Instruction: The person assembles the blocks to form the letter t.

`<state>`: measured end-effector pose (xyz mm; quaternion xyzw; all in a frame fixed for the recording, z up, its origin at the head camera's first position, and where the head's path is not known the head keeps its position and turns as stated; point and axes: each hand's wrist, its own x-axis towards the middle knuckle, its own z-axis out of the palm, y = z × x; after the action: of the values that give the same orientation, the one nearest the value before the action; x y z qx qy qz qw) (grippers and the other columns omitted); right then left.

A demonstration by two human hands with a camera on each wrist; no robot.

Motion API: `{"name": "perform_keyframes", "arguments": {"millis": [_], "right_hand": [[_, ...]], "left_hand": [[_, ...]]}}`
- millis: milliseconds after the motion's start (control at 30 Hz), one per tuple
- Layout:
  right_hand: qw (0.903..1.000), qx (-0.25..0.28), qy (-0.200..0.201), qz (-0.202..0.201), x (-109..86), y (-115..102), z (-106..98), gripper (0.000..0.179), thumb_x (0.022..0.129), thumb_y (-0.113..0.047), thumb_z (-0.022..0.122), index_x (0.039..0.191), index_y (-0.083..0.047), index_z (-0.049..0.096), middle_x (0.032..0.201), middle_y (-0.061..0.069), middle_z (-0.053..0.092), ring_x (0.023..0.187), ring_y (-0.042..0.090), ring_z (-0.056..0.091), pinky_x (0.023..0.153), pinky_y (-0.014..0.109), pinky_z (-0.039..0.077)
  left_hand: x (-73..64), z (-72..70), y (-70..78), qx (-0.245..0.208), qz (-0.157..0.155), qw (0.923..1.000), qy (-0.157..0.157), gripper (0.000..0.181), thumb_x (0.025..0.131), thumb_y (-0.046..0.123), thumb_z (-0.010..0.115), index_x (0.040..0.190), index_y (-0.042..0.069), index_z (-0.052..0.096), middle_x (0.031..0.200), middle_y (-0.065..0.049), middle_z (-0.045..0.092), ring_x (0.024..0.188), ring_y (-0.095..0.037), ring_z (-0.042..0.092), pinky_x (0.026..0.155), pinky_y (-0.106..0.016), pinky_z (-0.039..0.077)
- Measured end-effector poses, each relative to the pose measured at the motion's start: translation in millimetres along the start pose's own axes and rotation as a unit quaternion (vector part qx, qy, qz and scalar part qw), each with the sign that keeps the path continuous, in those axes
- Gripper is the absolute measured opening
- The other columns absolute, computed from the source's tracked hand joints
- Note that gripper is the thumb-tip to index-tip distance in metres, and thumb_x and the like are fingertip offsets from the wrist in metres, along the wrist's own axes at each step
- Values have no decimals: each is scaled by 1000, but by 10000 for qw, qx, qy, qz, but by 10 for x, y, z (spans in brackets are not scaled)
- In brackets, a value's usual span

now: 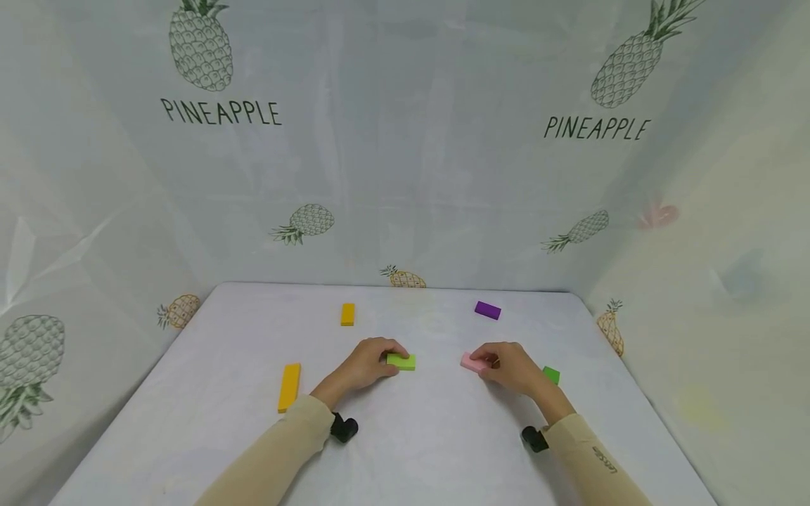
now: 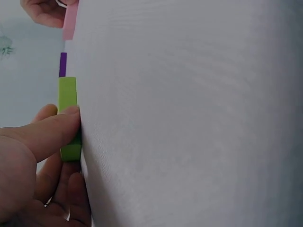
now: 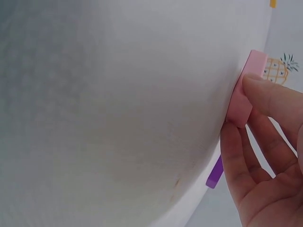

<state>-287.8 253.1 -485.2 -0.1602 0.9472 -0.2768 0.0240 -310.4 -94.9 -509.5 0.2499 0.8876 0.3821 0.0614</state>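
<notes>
My left hand [image 1: 367,363] pinches a lime-green block [image 1: 405,362] between thumb and fingers, near the middle of the white table. In the left wrist view the thumb lies across the side of the lime-green block [image 2: 67,94], which is low at the table surface. To the right, my right hand [image 1: 511,367] pinches a pink block [image 1: 472,362] by its near part. The right wrist view shows the thumb on one side of the pink block [image 3: 240,105] and fingers around its end. The two held blocks are a short way apart.
On the white table [image 1: 418,450], a small yellow block [image 1: 348,315] and a purple block [image 1: 488,310] lie toward the back. A longer yellow block [image 1: 289,388] lies left of my left hand. Behind my right wrist, a green block [image 1: 552,374] is partly hidden. Pineapple-print cloth [image 1: 405,161] surrounds the table.
</notes>
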Motion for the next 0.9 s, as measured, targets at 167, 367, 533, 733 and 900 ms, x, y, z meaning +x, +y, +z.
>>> {"name": "perform_keyframes", "arguments": {"millis": [167,367,533,733,900], "right_hand": [[9999,-42,-7,106,12,4,10,27,92,-6,82,116,-18,79,115,0,74,98,18,63,94,42,59],[10000,-16,18,53,16,-6,28,27,92,-5,81,116,-17,80,115,2,75,96,18,62,92,41,59],[9999,46,61,95,10,-12,26,27,91,-5,82,116,-16,80,114,2,75,95,18,63,91,41,60],[9999,65,83,7,7,-11,18,28,90,-3,83,116,-14,80,109,1,74,93,18,62,89,40,59],[9999,58,95,-80,0,-8,15,28,90,-3,83,116,-12,80,109,1,74,93,19,62,88,41,60]], "left_hand": [[10,14,15,9,-5,10000,25,28,95,8,80,120,22,77,126,3,72,121,-22,61,111,-48,47],[9,25,5,87,-110,9999,62,29,95,9,81,118,25,77,125,6,73,119,-20,61,110,-47,47],[8,19,-6,123,-124,9998,33,29,95,11,81,119,27,77,126,7,72,119,-19,60,110,-47,47],[0,13,6,75,-148,9999,48,29,95,11,81,118,27,77,126,6,72,121,-21,60,111,-47,47],[0,11,15,-10,-170,9998,41,29,95,9,80,119,26,77,128,4,72,124,-23,60,114,-49,46]]}}
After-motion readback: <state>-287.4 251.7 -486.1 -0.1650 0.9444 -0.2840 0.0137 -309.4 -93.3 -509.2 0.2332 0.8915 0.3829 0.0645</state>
